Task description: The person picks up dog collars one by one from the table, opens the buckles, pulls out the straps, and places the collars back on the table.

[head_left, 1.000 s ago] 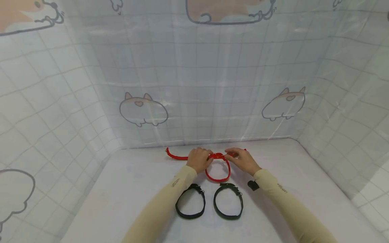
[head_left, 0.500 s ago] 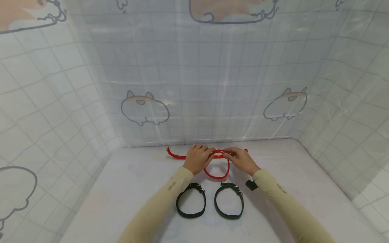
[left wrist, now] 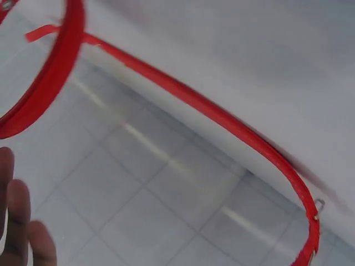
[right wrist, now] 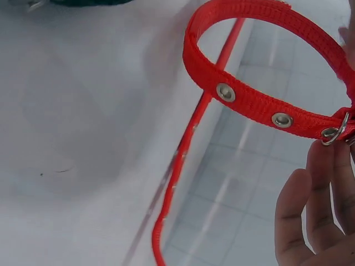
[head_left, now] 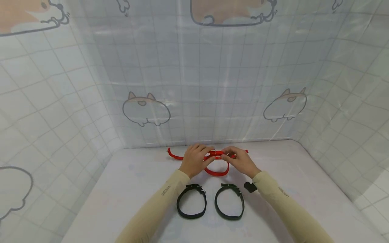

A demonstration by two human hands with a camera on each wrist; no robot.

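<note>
A red collar [head_left: 216, 173], buckled into a loop, hangs between my two hands. Metal eyelets and a D-ring show on its strap [right wrist: 255, 111] in the right wrist view. My left hand [head_left: 196, 158] pinches the loop's left side near the buckle, between thumb and fingers. From the right, my right hand [head_left: 241, 162] holds it by the buckle, fingertips at the ring. Behind the hands, a second red collar [left wrist: 205, 105] lies unfastened and stretched out along the back of the table. The hands partly cover it in the head view.
Two looped dark collars lie in front, a black one [head_left: 191, 216] on the left and a dark green one [head_left: 229, 217] on the right. A patterned curtain [head_left: 212, 84] rises behind the white table [head_left: 121, 202]. A small black object [head_left: 250, 187] sits at the right cuff.
My left hand has shifted slightly left and away from me. The red loop has come up a little and its buckled part has turned between the hands. The dark collars stay put.
</note>
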